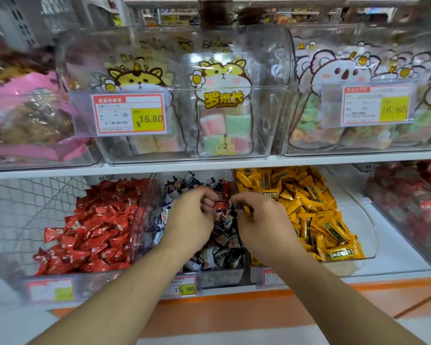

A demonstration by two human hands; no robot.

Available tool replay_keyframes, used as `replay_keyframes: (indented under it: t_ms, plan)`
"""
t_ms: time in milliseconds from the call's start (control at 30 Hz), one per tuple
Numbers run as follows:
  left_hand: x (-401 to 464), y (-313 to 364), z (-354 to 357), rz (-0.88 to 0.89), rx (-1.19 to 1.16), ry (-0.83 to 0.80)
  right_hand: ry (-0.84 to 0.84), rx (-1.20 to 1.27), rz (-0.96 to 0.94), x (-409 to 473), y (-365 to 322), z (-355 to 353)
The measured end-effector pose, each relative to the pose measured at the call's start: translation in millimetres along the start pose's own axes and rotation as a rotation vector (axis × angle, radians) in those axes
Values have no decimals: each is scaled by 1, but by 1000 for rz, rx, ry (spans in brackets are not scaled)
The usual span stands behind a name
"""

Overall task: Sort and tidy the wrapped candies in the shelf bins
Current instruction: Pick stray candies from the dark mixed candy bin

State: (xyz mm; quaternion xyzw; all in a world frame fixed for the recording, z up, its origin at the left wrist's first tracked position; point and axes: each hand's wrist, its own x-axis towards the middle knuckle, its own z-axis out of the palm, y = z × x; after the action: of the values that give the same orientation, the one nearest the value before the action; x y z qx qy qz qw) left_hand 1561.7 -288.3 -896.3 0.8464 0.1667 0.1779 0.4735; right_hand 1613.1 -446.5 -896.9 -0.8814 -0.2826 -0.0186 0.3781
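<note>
Middle bin (144,220) of dark-wrapped candies (222,235) as landmark. Left hand (192,217) above it, pinching red candy (219,206). Right hand (261,220) at its right wall, curled on yellow candy (248,210). Likely light, crinkly, slippery; best pinched mid-body, not by twisted ends.

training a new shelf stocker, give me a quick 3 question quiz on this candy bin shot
1. True or false: both hands are over the middle bin of dark-wrapped candies.
2. Which colour are the candies in the bin to the person's right? A) green B) yellow C) pink
3. What does the left hand pinch?

Key
1. True
2. B, yellow candies
3. A red-wrapped candy; the right hand holds a yellow one.
</note>
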Motion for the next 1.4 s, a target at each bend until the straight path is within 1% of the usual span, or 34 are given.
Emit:
replay_keyframes:
  t_ms: [100,200,300,367,500,600,700,767,867,933,1067,1133,1200,1233,1300,1400]
  plan:
    - [-8,1,-9,69,15,63,21,-79,-43,0,-9,-1]
    - [-19,2,-19,142,-20,44,21,-101,-107,5,-18,1]
    - [-27,0,-29,203,-8,52,20,-134,-146,8,-19,7]
    - [-29,-3,-32,215,21,70,44,-179,-167,8,-21,11]
    - [-31,-8,-36,227,103,113,125,-176,-168,6,-25,11]
    - [-33,-5,-42,230,119,95,125,-106,-144,6,-32,6]
    - [-35,-1,-51,222,99,40,38,12,-97,8,-44,6]
    - [-39,-1,-61,163,43,44,5,83,-72,6,-51,10]
    - [-51,-2,-78,101,-1,86,-19,138,-67,2,-59,16]
    - [-58,1,-93,102,9,136,-32,126,-87,-2,-65,20]
    - [-53,-8,-130,70,96,347,-42,30,-105,-7,-71,26]
    - [-49,-21,-144,12,203,401,-29,-13,-79,-5,-69,24]
    - [-49,-31,-147,-12,299,393,4,-39,-14,0,-61,17]
    - [-50,-32,-146,12,331,380,20,-60,16,2,-56,13]
    - [-53,-26,-138,109,377,339,44,-120,54,5,-45,5]
    - [-58,-15,-116,239,392,221,75,-157,100,9,-31,0]
